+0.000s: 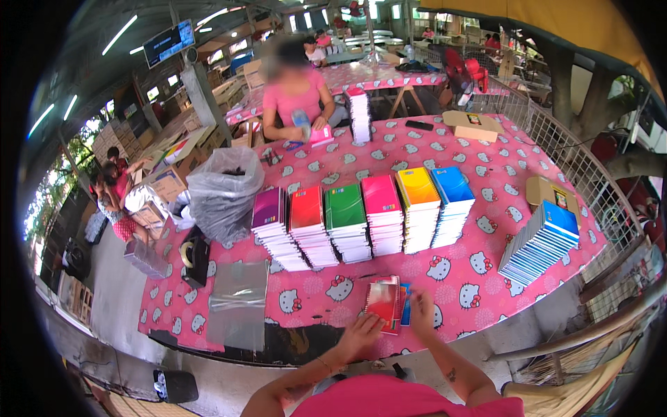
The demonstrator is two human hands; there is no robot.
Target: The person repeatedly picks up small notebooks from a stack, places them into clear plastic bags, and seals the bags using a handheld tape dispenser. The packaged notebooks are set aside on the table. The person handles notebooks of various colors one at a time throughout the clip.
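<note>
A small red spiral notebook lies near the front edge of the pink table, with other notebooks partly under it. My left hand grips its lower left corner, fingers over the cover. A blue notebook sticks out from its right side, mostly covered. Beside that blue edge is my right hand, slightly blurred, its fingers drawn together; what they hold, if anything, I cannot make out. Beyond my hands stand stacked notebooks in a row: purple, red, green, pink, yellow and blue.
A leaning blue notebook stack stands at right by an open carton. Clear plastic sleeves, a tape dispenser and a grey plastic bag lie left. Across the table a co-worker handles a pink notebook.
</note>
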